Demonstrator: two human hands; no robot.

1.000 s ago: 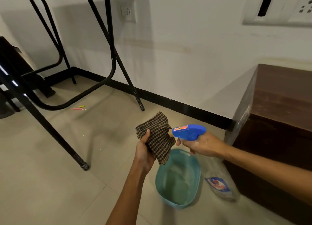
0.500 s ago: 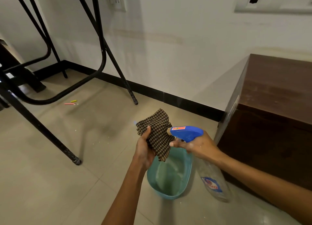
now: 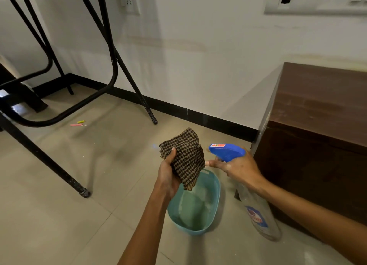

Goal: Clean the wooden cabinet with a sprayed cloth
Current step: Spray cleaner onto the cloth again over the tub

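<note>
My left hand (image 3: 167,177) grips a brown checked cloth (image 3: 186,157) and holds it up above the floor. My right hand (image 3: 236,168) holds a clear spray bottle (image 3: 258,213) by its blue trigger head (image 3: 226,151), nozzle aimed at the cloth from a short gap to its right, one finger stretched toward the cloth. The dark wooden cabinet (image 3: 317,125) stands at the right against the wall, just behind my right hand.
A teal plastic basin (image 3: 213,203) sits on the tiled floor under the cloth. Black metal table legs (image 3: 45,161) cross the left side. Two small coloured chalk-like sticks (image 3: 78,123) lie on the floor. A black skirting (image 3: 198,113) runs along the wall.
The view has shifted slightly. The cloth and the bottle stay close together, and my right finger now reaches out further toward the cloth.
</note>
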